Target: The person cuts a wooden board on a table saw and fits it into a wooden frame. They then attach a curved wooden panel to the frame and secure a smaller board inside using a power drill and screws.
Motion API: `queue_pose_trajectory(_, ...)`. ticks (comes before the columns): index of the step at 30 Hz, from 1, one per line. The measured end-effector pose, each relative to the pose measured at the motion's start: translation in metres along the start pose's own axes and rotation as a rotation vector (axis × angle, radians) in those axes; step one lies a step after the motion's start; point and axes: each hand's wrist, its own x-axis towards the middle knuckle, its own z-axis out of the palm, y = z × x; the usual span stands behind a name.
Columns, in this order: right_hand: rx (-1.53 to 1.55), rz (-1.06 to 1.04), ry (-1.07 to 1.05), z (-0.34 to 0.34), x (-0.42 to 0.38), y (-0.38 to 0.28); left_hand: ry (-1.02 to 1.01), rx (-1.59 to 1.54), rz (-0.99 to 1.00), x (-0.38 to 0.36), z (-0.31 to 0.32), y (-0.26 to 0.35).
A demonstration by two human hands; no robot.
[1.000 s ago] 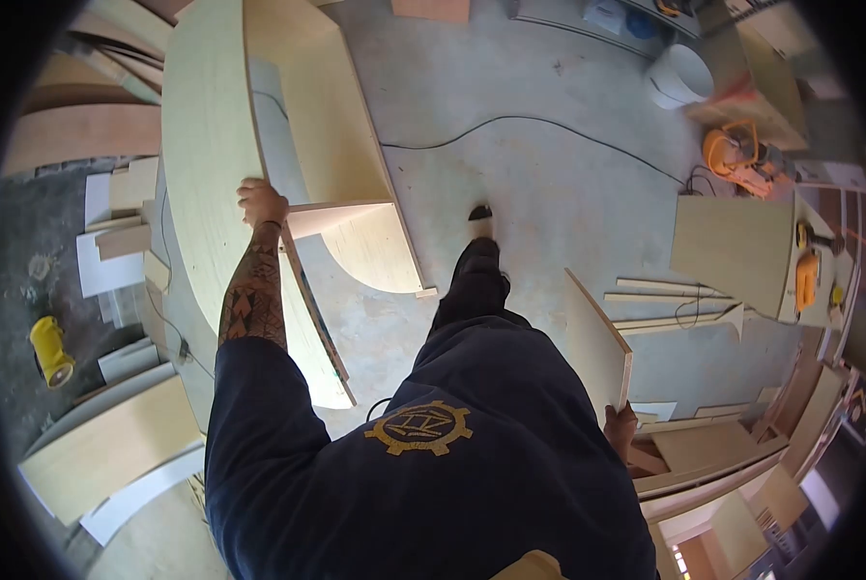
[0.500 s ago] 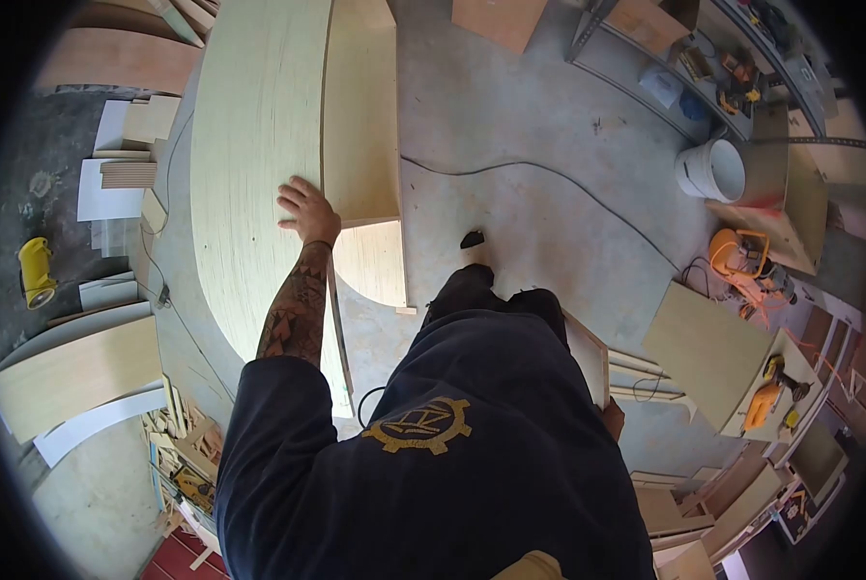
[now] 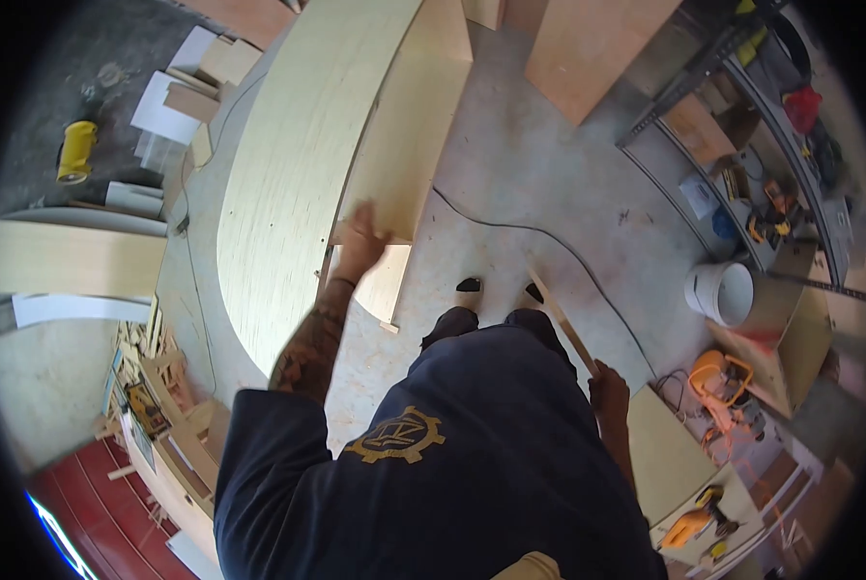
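My left hand (image 3: 363, 242) has its fingers spread, slightly blurred, over the near end of a pale wooden cabinet with a curved top panel (image 3: 303, 145). Whether the palm touches the wood is unclear. Under it is the cabinet's open side compartment (image 3: 404, 126). My right hand (image 3: 608, 389) is closed around one end of a thin wooden strip (image 3: 563, 319), which points forward past my right foot.
A dark cable (image 3: 549, 232) crosses the floor to the right. Further right stand a white bucket (image 3: 723, 293), metal shelving (image 3: 679, 184) and an orange tool (image 3: 721, 377). Curved boards (image 3: 75, 256), a yellow cylinder (image 3: 76, 152) and wood offcuts (image 3: 158, 372) lie left.
My left hand has come off the top panel towards the open compartment. My right hand has come forward with the strip. The view has turned and both feet show.
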Motion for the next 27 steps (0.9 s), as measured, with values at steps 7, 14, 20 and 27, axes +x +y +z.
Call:
queue_pose_trajectory(7, -0.356, -0.658, -0.224, -0.051, 0.138, -0.074, -0.255, -0.446, 0.130, -0.115, 0.035, 0.220)
queue_pose_trajectory(14, -0.491, -1.079, -0.341, -0.020, 0.159, -0.194, -0.233, -0.402, -0.157, -0.181, 0.020, 0.213)
queue_pose_trajectory(20, -0.513, -1.392, -0.434, 0.038, 0.131, -0.275, -0.035, -0.222, -0.452, -0.264, 0.020, 0.168)
queue_pose_trajectory(27, -0.671, -1.728, -0.475, 0.138, 0.070, -0.367, 0.235, -0.171, -0.696, -0.364, 0.033, 0.115)
